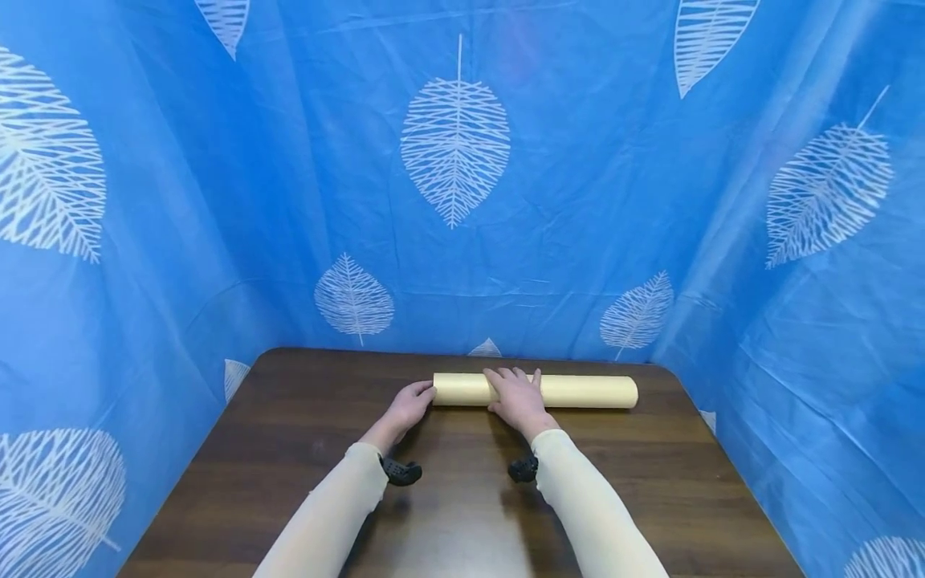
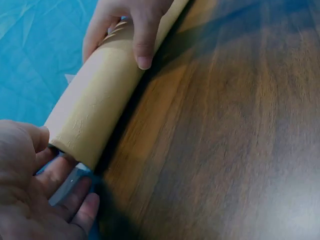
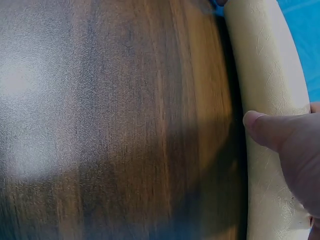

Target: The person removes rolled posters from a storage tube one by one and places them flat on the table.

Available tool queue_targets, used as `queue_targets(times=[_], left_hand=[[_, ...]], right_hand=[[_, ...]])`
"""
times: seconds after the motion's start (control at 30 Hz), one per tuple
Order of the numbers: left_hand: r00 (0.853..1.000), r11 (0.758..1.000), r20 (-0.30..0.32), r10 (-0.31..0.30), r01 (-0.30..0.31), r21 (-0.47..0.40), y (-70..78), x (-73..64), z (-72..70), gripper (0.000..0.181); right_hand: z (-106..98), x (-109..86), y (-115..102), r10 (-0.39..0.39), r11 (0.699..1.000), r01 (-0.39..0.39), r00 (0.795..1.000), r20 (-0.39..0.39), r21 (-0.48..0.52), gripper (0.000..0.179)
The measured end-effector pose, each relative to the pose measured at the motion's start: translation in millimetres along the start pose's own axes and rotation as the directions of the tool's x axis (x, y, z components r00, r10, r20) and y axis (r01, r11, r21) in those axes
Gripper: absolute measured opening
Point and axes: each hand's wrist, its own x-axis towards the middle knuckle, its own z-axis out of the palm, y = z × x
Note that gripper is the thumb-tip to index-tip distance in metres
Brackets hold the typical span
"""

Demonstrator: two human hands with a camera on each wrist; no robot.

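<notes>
A pale yellow roll (image 1: 588, 392) of sheet material with a finely creased surface lies lengthwise near the table's far edge. Its left end is by my left hand (image 1: 408, 408), whose thumb and forefinger pinch the rim there; the other fingers (image 2: 86, 210) hang loosely bent below that end. My right hand (image 1: 519, 399) grips the roll from above, left of its middle. In the right wrist view, the right thumb (image 3: 272, 129) presses the near side, while the fingers reach over to the far side and are mostly hidden.
The dark brown wooden table (image 1: 289, 449) has a glossy top. A blue curtain (image 1: 549, 201) with white leaf prints hangs behind it and along both sides. Black wrist devices (image 1: 401, 472) sit below the sleeves.
</notes>
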Motion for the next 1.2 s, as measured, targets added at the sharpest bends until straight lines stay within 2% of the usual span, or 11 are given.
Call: queue_targets(times=[0.17, 0.33, 0.7, 0.9, 1.03, 1.2], left_hand=[[1.000, 1.000, -0.024, 0.012, -0.013, -0.020, -7.0, -2.1, 4.3, 0.042], [0.998, 0.999, -0.059, -0.001, -0.002, -0.049, -12.0, -5.4, 9.7, 0.039], [0.993, 0.987, -0.058, -0.105, 0.096, -0.132, -8.2, -3.3, 22.6, 0.043], [0.992, 0.985, -0.061, -0.108, 0.099, -0.139, -4.5, 1.2, 17.1, 0.039], [0.996, 0.988, -0.039, -0.086, 0.080, -0.132, -1.2, 4.6, 11.1, 0.038], [0.996, 0.986, 0.001, -0.087, 0.086, -0.143, -2.6, 8.1, -0.8, 0.039]], right_hand=[[3, -0.7, -3, -0.023, 1.000, 0.023, 1.000, -0.020, 0.003, 0.073], [4, -5.2, -3, -0.029, 1.000, 0.029, 0.999, -0.029, 0.007, 0.072], [-1, -14.4, 10, -0.029, 0.999, 0.030, 0.998, -0.052, 0.018, 0.073], [-2, -8.3, 8, -0.036, 0.999, 0.036, 0.998, -0.060, 0.008, 0.072], [2, -6.4, 4, -0.012, 1.000, 0.012, 0.996, -0.085, -0.002, 0.073], [8, -4.1, -4, -0.008, 1.000, 0.009, 0.993, -0.116, 0.011, 0.072]])
